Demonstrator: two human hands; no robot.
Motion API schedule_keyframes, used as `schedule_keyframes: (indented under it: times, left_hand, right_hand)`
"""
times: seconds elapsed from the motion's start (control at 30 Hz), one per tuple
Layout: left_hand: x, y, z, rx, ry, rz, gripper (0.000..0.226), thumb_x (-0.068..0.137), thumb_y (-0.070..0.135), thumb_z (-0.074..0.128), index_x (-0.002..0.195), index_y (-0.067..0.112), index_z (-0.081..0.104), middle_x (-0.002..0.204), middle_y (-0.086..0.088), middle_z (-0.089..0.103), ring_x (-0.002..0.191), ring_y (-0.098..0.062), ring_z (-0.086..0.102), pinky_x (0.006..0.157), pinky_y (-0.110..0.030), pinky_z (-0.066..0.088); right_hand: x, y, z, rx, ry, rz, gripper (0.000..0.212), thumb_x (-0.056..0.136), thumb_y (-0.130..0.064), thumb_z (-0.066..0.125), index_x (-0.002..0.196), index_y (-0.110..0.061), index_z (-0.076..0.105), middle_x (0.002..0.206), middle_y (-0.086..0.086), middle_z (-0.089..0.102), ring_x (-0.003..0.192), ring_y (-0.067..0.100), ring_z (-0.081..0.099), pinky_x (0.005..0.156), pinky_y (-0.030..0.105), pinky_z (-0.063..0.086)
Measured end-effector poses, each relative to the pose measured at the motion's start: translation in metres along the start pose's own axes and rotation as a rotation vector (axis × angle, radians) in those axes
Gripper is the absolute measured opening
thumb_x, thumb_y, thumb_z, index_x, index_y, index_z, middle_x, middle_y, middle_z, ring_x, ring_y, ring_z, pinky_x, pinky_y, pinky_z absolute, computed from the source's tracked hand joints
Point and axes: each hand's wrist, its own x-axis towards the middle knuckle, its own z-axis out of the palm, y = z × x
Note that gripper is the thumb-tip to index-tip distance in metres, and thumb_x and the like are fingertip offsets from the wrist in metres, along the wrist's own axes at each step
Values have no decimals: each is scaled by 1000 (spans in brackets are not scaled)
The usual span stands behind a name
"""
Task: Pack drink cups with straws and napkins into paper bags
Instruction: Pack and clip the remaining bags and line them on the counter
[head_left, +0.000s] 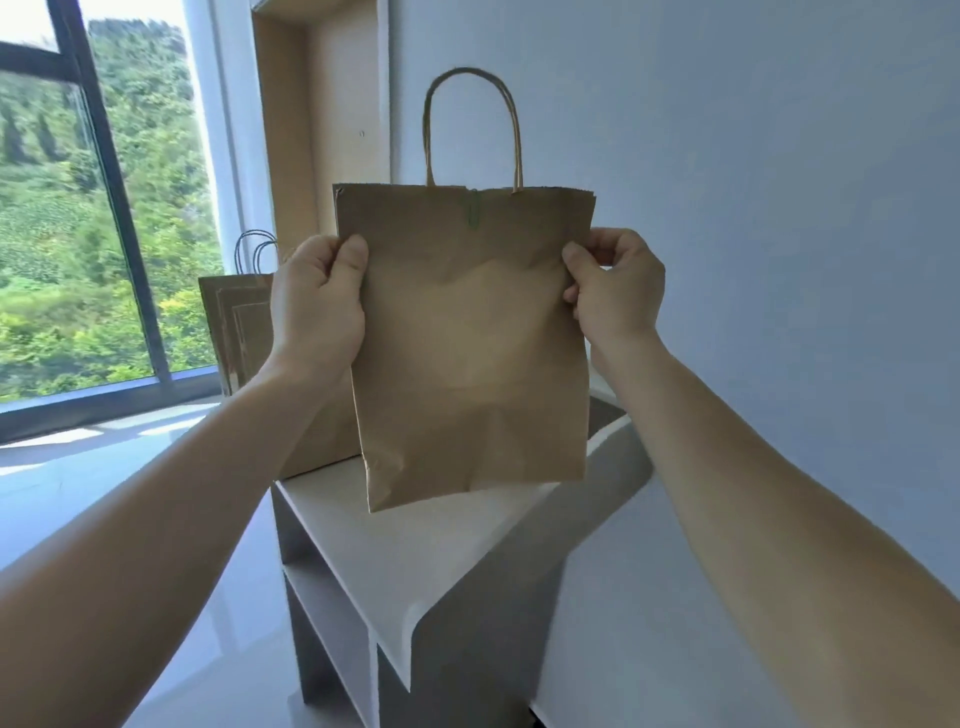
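A flat brown paper bag (470, 343) is held upright in the air, above the white shelf unit (415, 551), with its twisted-paper handle (471, 124) pointing up. Its left edge is pinched by the left hand (317, 306) and its right edge by the right hand (615, 286), thumbs on the near face; a grip at both side folds is probably meant for pulling the bag open (it is folded shut). More flat bags (236, 322) are stood behind, near the window (88, 208), likely as a supply. No cups, straws or napkins are seen, so packing is judged not yet begun.
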Motion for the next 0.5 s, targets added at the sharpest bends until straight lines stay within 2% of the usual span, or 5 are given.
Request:
schedule_keyframes:
  times: [0.07,0.13,0.3,0.4,0.5]
  left_hand:
    - [11,-25,-17,61,33,-3,27,98,35,54,73,26,60,65,10,52,62,-3,48,64,-25,42]
    - [17,-50,-32,151,57,18,28,101,32,52,73,29,57,65,14,51,57,7,48,55,-10,35]
    - [21,-111,-60,260,92,8,23,103,29,50,80,23,54,67,9,49,60,9,48,54,-7,35]
    - [20,-143,-73,329,122,-14,26,103,26,49,77,19,51,65,5,48,60,8,48,55,-4,34]
    - [20,-174,-82,327,98,-58,29,102,24,50,82,4,54,72,-9,55,67,-11,53,56,-10,36]
  right_hand:
    - [2,18,34,11,-53,34,10,88,-21,67,84,-28,61,81,-11,65,44,4,54,58,31,48]
    - [2,41,67,3,-103,68,10,89,-21,65,84,-28,59,79,-9,64,44,3,54,59,33,48]
    - [-5,102,139,-116,-238,131,8,94,-23,60,89,-28,56,85,3,67,49,5,60,65,38,54]
    - [-6,124,174,-181,-327,103,11,96,-18,59,89,-27,56,82,5,67,49,5,62,55,28,53]
    - [-4,137,200,-237,-409,90,19,96,-11,57,86,-28,55,78,0,66,51,9,65,48,21,51]
